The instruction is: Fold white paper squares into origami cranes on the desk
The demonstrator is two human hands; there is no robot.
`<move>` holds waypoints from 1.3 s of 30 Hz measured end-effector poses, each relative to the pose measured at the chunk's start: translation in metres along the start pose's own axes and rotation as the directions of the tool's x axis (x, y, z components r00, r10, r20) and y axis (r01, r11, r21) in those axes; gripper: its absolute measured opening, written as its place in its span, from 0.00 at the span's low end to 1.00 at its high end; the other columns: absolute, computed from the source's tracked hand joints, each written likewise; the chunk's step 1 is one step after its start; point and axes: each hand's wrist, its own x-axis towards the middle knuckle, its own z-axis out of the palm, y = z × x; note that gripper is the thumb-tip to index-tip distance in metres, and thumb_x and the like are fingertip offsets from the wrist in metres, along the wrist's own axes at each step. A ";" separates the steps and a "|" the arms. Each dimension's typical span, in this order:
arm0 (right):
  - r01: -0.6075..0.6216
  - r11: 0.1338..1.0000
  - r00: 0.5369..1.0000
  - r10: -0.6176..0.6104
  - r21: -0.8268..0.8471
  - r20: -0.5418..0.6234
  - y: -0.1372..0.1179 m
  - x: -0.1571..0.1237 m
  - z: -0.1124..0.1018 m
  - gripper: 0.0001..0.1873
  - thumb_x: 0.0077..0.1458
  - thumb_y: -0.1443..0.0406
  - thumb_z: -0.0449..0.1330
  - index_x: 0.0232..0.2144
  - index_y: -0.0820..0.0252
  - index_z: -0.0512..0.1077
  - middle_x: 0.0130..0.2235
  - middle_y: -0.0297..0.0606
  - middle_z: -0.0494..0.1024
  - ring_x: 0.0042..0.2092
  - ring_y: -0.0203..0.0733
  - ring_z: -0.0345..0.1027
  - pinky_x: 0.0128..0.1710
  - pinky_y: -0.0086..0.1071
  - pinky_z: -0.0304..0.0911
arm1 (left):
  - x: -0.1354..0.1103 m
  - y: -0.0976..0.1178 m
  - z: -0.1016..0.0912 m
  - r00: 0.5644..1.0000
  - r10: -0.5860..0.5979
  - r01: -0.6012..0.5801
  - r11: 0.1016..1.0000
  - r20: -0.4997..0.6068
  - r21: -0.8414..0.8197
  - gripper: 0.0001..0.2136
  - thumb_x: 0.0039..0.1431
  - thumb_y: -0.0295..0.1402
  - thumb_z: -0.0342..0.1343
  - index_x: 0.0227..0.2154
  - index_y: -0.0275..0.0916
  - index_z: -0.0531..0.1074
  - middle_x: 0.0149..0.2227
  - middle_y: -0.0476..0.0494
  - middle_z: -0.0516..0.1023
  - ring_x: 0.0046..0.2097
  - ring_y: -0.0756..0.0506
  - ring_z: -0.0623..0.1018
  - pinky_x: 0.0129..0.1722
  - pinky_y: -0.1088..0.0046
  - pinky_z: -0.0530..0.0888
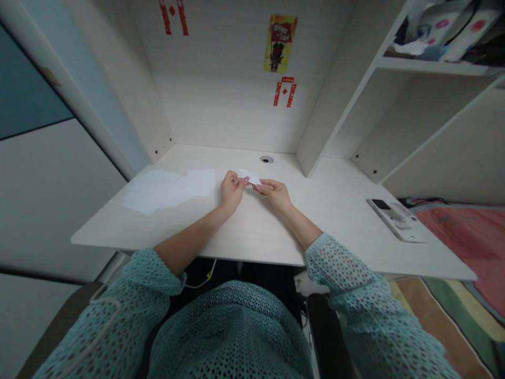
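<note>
A small folded piece of white paper [248, 175] is held between both hands just above the pale wooden desk [276, 221]. My left hand [232, 189] pinches its near left edge with closed fingers. My right hand [275, 191] pinches its right edge, fingers closed too. The hands sit close together at the middle of the desk. Both forearms are bare below teal knitted sleeves.
Several flat white paper sheets [169, 188] lie on the desk to the left of the hands. A phone [395, 218] rests at the desk's right side. A cable hole [266, 159] sits by the back wall. A shelf divider [315, 147] rises at the right.
</note>
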 end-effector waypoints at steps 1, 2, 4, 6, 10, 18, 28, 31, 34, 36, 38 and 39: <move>-0.017 1.000 1.000 0.017 -0.013 -0.014 0.000 0.000 0.000 0.21 0.31 0.58 0.71 0.31 0.61 0.76 0.29 0.39 0.80 0.32 0.39 0.73 0.36 0.32 0.66 | 0.000 0.000 0.000 1.000 -0.004 0.004 1.000 -0.007 0.016 0.18 0.46 0.36 0.62 0.26 0.41 0.53 0.19 0.58 0.65 0.26 0.52 0.74 0.31 0.77 0.71; -0.035 0.999 0.999 0.035 -0.022 -0.027 0.000 -0.001 0.000 0.21 0.31 0.58 0.71 0.31 0.61 0.76 0.29 0.39 0.80 0.31 0.38 0.73 0.34 0.31 0.66 | 0.000 0.000 0.000 1.000 -0.008 0.008 0.999 -0.015 0.033 0.17 0.47 0.37 0.61 0.27 0.41 0.54 0.20 0.57 0.67 0.27 0.51 0.76 0.30 0.77 0.71; -0.062 0.998 0.997 0.061 -0.028 -0.038 -0.001 -0.001 0.001 0.21 0.30 0.58 0.71 0.30 0.61 0.76 0.29 0.38 0.80 0.31 0.38 0.73 0.32 0.30 0.65 | -0.001 0.000 -0.001 0.999 -0.008 0.010 0.999 -0.035 0.054 0.17 0.48 0.38 0.60 0.27 0.41 0.55 0.21 0.55 0.70 0.29 0.50 0.77 0.30 0.78 0.70; -0.067 0.998 0.997 0.066 -0.018 -0.030 -0.001 -0.001 0.002 0.20 0.30 0.58 0.71 0.29 0.60 0.75 0.28 0.38 0.80 0.31 0.38 0.73 0.32 0.29 0.65 | -0.001 0.001 -0.001 0.999 -0.002 0.004 0.999 -0.047 0.049 0.16 0.49 0.38 0.60 0.28 0.41 0.54 0.21 0.55 0.72 0.29 0.50 0.78 0.30 0.77 0.70; -0.036 0.999 0.999 0.036 0.017 0.018 -0.001 -0.003 0.005 0.21 0.30 0.58 0.71 0.30 0.60 0.75 0.27 0.36 0.79 0.31 0.37 0.72 0.35 0.31 0.65 | 0.001 0.003 -0.002 0.997 0.016 -0.012 0.998 -0.069 0.058 0.17 0.49 0.37 0.59 0.30 0.42 0.53 0.23 0.54 0.74 0.29 0.50 0.78 0.31 0.77 0.71; 0.121 0.989 0.988 -0.113 -0.081 0.104 0.005 -0.002 0.005 0.23 0.39 0.54 0.66 0.39 0.57 0.73 0.30 0.34 0.78 0.30 0.35 0.68 0.31 0.29 0.63 | 0.003 0.014 -0.011 0.997 0.017 -0.047 0.900 0.073 0.433 0.13 0.50 0.36 0.57 0.31 0.43 0.56 0.24 0.54 0.74 0.29 0.49 0.77 0.29 0.78 0.67; 0.128 0.970 0.992 -0.123 -0.207 0.040 0.007 0.005 -0.003 0.19 0.44 0.49 0.61 0.26 0.60 0.76 0.24 0.33 0.74 0.26 0.34 0.62 0.26 0.29 0.58 | -0.004 0.014 -0.009 0.949 -0.112 -0.073 0.832 0.294 0.551 0.13 0.55 0.36 0.53 0.42 0.43 0.60 0.28 0.52 0.77 0.28 0.51 0.74 0.29 0.79 0.64; 0.158 0.972 0.985 -0.167 -0.174 -0.040 0.003 0.003 -0.002 0.19 0.43 0.50 0.62 0.26 0.60 0.76 0.23 0.33 0.74 0.24 0.34 0.61 0.26 0.29 0.58 | -0.003 0.007 -0.007 0.927 -0.215 0.079 0.913 0.308 0.401 0.17 0.54 0.38 0.55 0.45 0.40 0.61 0.28 0.49 0.77 0.30 0.51 0.75 0.30 0.79 0.67; 0.155 0.981 0.985 -0.162 -0.115 -0.052 -0.003 -0.001 0.002 0.19 0.41 0.50 0.63 0.25 0.61 0.75 0.25 0.35 0.75 0.25 0.35 0.63 0.27 0.30 0.60 | -0.002 0.002 -0.006 0.892 -0.321 0.180 0.898 0.319 0.401 0.17 0.53 0.44 0.55 0.40 0.37 0.68 0.29 0.45 0.78 0.30 0.49 0.76 0.27 0.78 0.67; 0.146 0.984 0.985 -0.153 -0.104 -0.073 -0.007 -0.003 0.003 0.19 0.39 0.50 0.64 0.25 0.61 0.74 0.24 0.35 0.75 0.25 0.35 0.64 0.27 0.31 0.61 | -0.001 0.002 -0.006 0.890 -0.348 0.202 0.880 0.295 0.430 0.17 0.52 0.47 0.54 0.35 0.36 0.73 0.31 0.43 0.79 0.31 0.48 0.77 0.27 0.78 0.68; 0.141 0.984 0.984 -0.152 -0.111 -0.096 -0.008 -0.004 0.004 0.20 0.38 0.50 0.64 0.25 0.61 0.74 0.24 0.35 0.74 0.25 0.35 0.64 0.27 0.30 0.61 | -0.001 0.002 -0.007 0.904 -0.338 0.197 0.872 0.262 0.447 0.18 0.52 0.48 0.54 0.33 0.36 0.75 0.32 0.43 0.79 0.33 0.47 0.78 0.29 0.77 0.69; 0.144 0.982 0.982 -0.156 -0.119 -0.103 -0.008 -0.004 0.005 0.20 0.39 0.50 0.64 0.25 0.61 0.74 0.24 0.35 0.74 0.25 0.35 0.64 0.27 0.30 0.60 | -0.001 0.002 -0.007 0.910 -0.329 0.189 0.870 0.251 0.455 0.18 0.51 0.48 0.55 0.33 0.37 0.75 0.32 0.43 0.79 0.34 0.47 0.78 0.30 0.77 0.70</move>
